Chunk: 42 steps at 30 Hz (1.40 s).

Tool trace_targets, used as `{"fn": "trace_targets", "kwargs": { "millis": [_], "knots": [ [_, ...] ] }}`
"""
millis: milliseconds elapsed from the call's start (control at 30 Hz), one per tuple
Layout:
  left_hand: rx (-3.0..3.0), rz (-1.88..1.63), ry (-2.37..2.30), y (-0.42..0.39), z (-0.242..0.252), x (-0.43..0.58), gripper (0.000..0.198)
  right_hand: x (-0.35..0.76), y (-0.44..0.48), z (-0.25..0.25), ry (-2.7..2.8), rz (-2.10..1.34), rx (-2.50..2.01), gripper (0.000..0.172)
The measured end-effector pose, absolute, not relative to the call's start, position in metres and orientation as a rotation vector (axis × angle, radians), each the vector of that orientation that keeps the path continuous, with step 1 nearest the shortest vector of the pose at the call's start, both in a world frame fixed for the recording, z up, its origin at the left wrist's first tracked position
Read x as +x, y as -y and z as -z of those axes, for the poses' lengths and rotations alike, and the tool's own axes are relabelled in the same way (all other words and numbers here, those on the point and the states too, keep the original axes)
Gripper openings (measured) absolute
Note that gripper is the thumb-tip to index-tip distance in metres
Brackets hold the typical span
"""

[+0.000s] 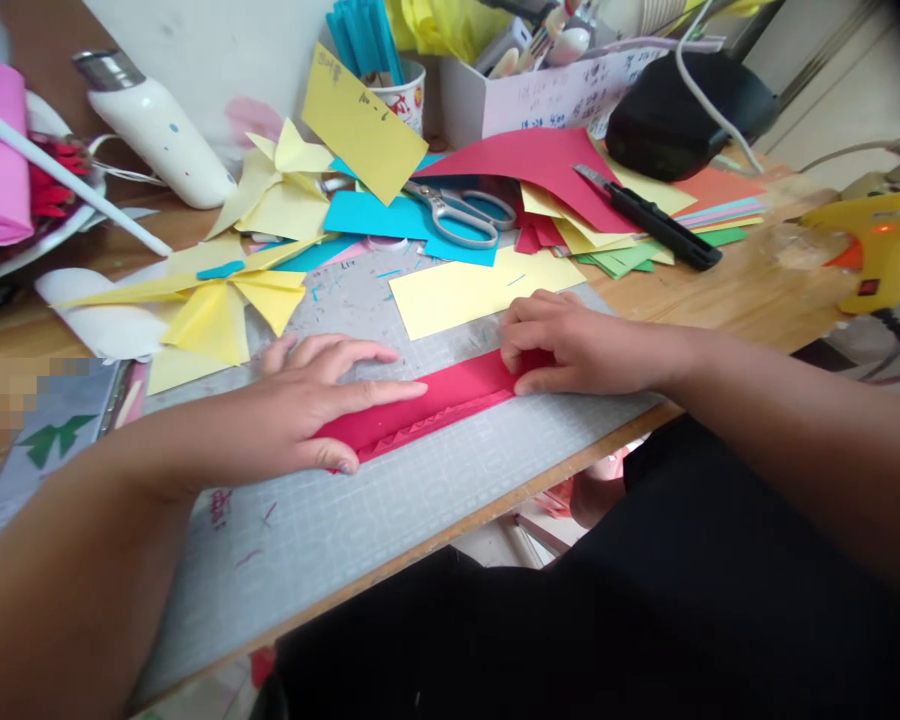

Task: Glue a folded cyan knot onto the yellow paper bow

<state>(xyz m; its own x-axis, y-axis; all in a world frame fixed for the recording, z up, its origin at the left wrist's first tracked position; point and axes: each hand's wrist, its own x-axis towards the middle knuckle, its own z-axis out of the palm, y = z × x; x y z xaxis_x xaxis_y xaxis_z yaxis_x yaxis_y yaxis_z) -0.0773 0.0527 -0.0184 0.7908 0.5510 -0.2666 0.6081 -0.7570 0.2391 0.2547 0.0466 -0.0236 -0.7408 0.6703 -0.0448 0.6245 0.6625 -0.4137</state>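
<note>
A strip of red paper (450, 392) lies aslant on the grey cutting mat (420, 520), its near edge folded into narrow pleats. My left hand (322, 400) rests over the strip's left end with fingers spread, the thumb at the pleated edge. At the right end, my right hand (562, 345) has bent fingers and the thumb closed on the paper. Just beyond the strip is a pale yellow card (480, 290). Yellow folded paper shapes (210, 300) lie past my left hand.
Grey scissors (465, 215) and a black utility knife (660, 225) lie on coloured paper at the back. A yellow glue gun (874, 240) stands at the right, its light glowing. A white bottle (161, 135) leans at back left. The table's wooden edge (390, 565) runs in front of me.
</note>
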Motion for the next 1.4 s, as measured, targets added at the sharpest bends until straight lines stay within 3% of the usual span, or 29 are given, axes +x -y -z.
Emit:
{"fn": "trace_targets", "kwargs": {
  "millis": [433, 600, 667, 900, 1233, 1300, 1400],
  "knots": [
    [2.522, 0.262, -0.915, -0.048, 0.007, -0.066, 0.064, 0.184, -0.023, 0.005, 2.787, -0.573, -0.865, 0.017],
    [2.477, 0.256, -0.875, -0.048, 0.003, -0.066, 0.033, 0.177, -0.022, 0.015, 2.752, -0.698, -0.795, 0.016],
    [2.470, 0.225, -0.885, -0.047, 0.002, -0.065, 0.029, 0.174, -0.021, 0.014, 2.715, -0.781, -0.824, 0.017],
    [2.455, 0.194, -0.945, -0.046, 0.005, -0.065, 0.040, 0.158, -0.018, 0.008, 2.733, -0.873, -1.027, 0.010],
    [2.489, 0.220, -0.938, -0.044, 0.007, -0.064, 0.049, 0.154, -0.017, 0.012, 2.738, -0.880, -1.009, 0.015],
    [2.519, 0.173, -0.937, -0.043, 0.005, -0.063, 0.043, 0.153, -0.016, 0.010, 2.744, -0.881, -1.030, 0.016],
    [2.530, 0.055, -0.953, -0.037, 0.000, -0.056, 0.011, 0.151, -0.017, 0.009, 2.726, -0.910, -1.109, 0.017]
  ]
}}
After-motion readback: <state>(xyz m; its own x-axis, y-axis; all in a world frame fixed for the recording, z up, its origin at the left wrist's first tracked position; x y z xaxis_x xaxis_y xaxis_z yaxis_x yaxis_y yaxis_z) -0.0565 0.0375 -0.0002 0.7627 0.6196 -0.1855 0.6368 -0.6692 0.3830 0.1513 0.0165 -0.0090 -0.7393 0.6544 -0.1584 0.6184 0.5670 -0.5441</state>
